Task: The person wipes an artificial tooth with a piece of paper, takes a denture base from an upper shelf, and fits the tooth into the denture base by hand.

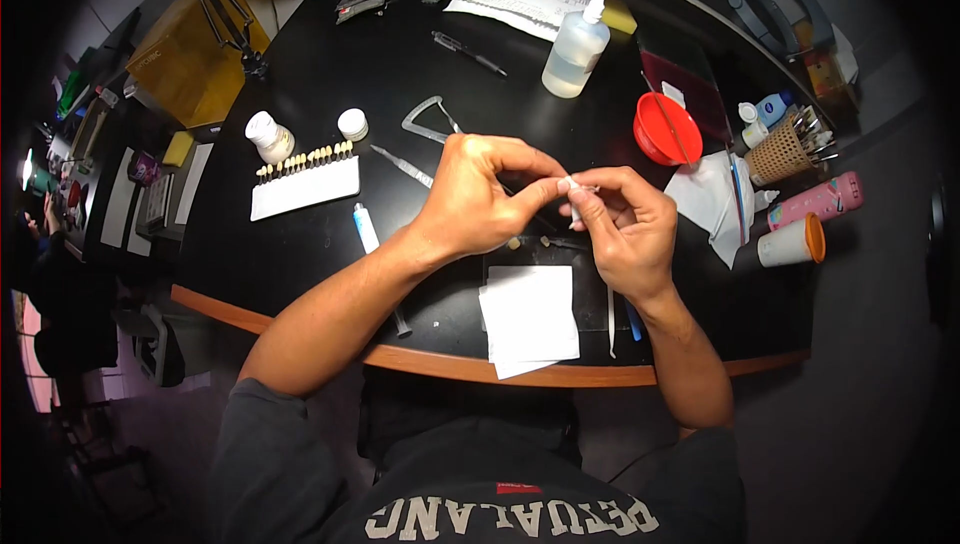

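My left hand [480, 194] and my right hand [635, 234] meet above the middle of the dark table, both closed in a pinch. Between the fingertips is a small white piece [573, 187], mostly hidden, and its kind does not show clearly. Beneath the hands lie tiny tooth-coloured bits [514, 243] and a stack of white paper sheets [530, 314]. A caliper-like metal tool [425, 116] rests beyond my left hand. Near my left forearm lies a white-and-blue syringe-like tube [366, 228]. A thin white-handled tool [612, 324] sits below my right hand.
At left stand a tooth shade guide [305, 187], a white bottle [270, 136] and a small jar [352, 125]. Farther back are a pen [470, 54] and a squeeze bottle [576, 52]. A red bowl [667, 130], woven basket [778, 152] and pink bottle [820, 200] stand right.
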{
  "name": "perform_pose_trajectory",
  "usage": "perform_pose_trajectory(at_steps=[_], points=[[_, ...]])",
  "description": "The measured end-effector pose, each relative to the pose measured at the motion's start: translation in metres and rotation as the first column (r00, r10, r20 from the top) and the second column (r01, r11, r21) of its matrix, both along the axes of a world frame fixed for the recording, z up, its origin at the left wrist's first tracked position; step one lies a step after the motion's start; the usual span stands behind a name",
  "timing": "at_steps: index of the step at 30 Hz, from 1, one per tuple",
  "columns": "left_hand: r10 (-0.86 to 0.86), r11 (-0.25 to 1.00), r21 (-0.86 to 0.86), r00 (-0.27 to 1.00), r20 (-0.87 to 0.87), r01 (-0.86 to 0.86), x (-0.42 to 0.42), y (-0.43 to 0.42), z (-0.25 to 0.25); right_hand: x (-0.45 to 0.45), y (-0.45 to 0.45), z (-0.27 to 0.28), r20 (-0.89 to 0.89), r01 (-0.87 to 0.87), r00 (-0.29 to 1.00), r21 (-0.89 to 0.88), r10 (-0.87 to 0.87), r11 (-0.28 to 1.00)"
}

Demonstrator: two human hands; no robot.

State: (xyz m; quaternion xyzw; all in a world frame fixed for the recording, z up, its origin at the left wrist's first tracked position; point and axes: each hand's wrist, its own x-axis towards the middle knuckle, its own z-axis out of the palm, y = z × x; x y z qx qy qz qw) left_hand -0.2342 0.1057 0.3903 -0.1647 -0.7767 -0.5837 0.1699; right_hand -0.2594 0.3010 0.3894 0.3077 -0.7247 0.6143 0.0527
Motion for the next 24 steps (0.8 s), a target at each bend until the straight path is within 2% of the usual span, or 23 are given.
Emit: perform_pose_trajectory(at_steps=[2,3,6,7,11,14,18,22,24], points=[[-0.006,0.997,-0.079,0.993,-0.115,-0.004,-0.003,-0.003,-0.001,0.001,0.004,-0.006,0.202,-0.064,0.975,-0.140,0.091,0.988],[-0.014,0.996,-0.087,0.970,-0.242,-0.007,-0.007,-0.003,-0.006,0.000,0.007,-0.005,0.256,-0.089,0.959,-0.141,0.123,0.986],[-0.041,0.968,-0.240,0.891,-0.453,-0.078,-0.011,-0.009,-0.005,-0.005,0.012,-0.004,0.340,-0.124,0.923,-0.187,0.183,0.975],[-0.053,0.959,-0.271,0.885,-0.463,-0.085,-0.010,-0.009,-0.005,-0.006,0.013,-0.005,0.318,-0.146,0.925,-0.204,0.206,0.968],[-0.074,0.971,-0.240,0.924,-0.375,-0.020,-0.004,-0.008,0.002,-0.003,0.012,-0.007,0.164,-0.099,0.978,-0.182,0.129,0.978],[-0.154,0.983,0.090,0.984,-0.091,0.163,-0.003,-0.004,-0.002,-0.002,0.010,-0.008,0.095,-0.076,0.991,-0.182,0.094,0.980],[-0.250,0.954,0.200,0.962,0.110,0.225,-0.003,-0.007,0.002,-0.001,0.010,-0.008,0.087,-0.083,0.991,-0.192,0.101,0.978],[-0.206,0.964,0.196,0.971,0.123,0.180,0.000,-0.004,0.003,0.001,0.010,-0.008,0.120,-0.070,0.988,-0.206,0.096,0.976],[-0.113,0.989,0.091,0.993,-0.044,0.116,-0.002,0.000,0.000,0.001,0.009,-0.005,0.143,-0.062,0.985,-0.222,0.096,0.973]])
